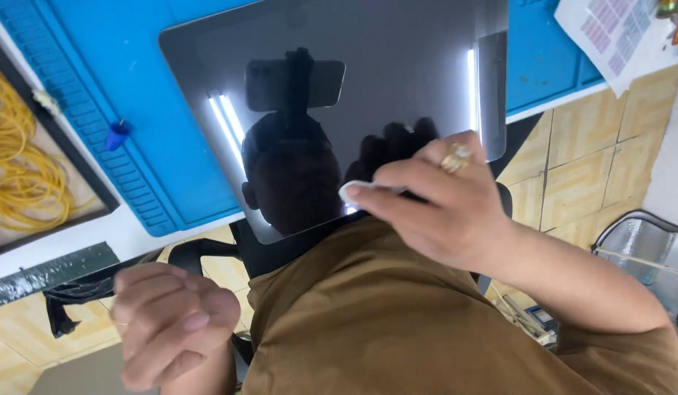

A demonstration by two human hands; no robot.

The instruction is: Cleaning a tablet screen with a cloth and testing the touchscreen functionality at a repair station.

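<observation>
A dark glossy tablet screen (397,51) lies face up on a blue work mat (126,66). My right hand (434,201), wearing a gold ring, presses a small white pad (351,191) against the near edge of the screen. The screen mirrors ceiling lights, a head and a mounted phone. My left hand (170,322) hangs below the table edge, away from the tablet, fingers curled into a loose fist with nothing visible in it.
A small blue cap (118,135) sits on the mat to the left. A dark tray with yellow cable coils (17,153) stands at far left. A printed paper sheet (617,36) lies at top right. Tiled floor and a wire bin (639,241) are below.
</observation>
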